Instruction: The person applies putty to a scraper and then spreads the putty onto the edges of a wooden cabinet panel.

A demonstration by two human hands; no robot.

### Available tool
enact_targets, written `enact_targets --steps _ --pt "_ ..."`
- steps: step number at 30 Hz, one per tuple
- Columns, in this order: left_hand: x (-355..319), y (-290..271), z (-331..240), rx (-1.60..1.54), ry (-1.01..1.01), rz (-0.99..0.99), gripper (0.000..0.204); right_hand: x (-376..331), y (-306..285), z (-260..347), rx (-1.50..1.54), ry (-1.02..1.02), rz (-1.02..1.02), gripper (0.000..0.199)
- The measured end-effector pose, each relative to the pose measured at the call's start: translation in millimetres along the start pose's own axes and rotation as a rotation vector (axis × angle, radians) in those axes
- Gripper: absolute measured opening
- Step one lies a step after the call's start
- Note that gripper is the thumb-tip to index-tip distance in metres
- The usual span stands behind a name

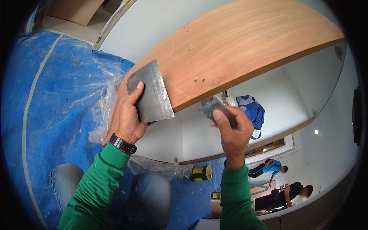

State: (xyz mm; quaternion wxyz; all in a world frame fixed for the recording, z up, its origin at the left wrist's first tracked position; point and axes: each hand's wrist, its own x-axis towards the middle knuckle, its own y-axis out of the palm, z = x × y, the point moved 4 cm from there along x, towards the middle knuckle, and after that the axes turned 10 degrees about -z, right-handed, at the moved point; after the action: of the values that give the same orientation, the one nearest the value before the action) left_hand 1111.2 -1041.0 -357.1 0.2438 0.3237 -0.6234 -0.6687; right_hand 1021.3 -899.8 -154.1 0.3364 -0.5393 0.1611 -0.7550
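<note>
The left hand (131,124) holds a big gray metal plate (153,94), with the thumb flat on top and the other fingers hidden under it. The plate is over the left end of a long wooden board (245,42); I cannot tell if they touch. The right hand (235,134) pinches a smaller metal plate (212,108) between thumb and fingers. This one looks blurry, and it is right by the board's long edge, in front of a white cabinet (280,101). Two little round spots (203,80) are on the board near that edge. A blue and white bag (251,113) is just past the right hand. Clear plastic (109,103) lies crumpled by the board's left end. A blue sheet (50,115) covers the floor, and a yellow and black can (207,173) is below the cabinet. Two people are far off at the lower right, one in a blue top (272,166).
</note>
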Motion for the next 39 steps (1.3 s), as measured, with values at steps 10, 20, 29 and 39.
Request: enact_targets --steps 10,20,29,39 --pt "-12.9 16.2 0.8 0.025 0.121 0.022 0.035 -67.0 28.2 -7.1 -0.114 -0.017 -0.008 0.018" --pt "-14.6 20.9 2.0 0.119 0.223 -0.001 0.038 -96.0 36.9 -27.2 -0.133 -0.035 0.137 0.014" --pt "5.1 -0.2 -5.1 0.020 0.193 -0.101 0.038 -85.4 -3.5 -56.5 -0.186 0.021 -0.227 0.012" --pt "6.7 2.2 -7.2 0.035 0.123 0.053 0.035 -66.7 -1.0 -13.9 -0.356 -0.292 -0.057 0.019"
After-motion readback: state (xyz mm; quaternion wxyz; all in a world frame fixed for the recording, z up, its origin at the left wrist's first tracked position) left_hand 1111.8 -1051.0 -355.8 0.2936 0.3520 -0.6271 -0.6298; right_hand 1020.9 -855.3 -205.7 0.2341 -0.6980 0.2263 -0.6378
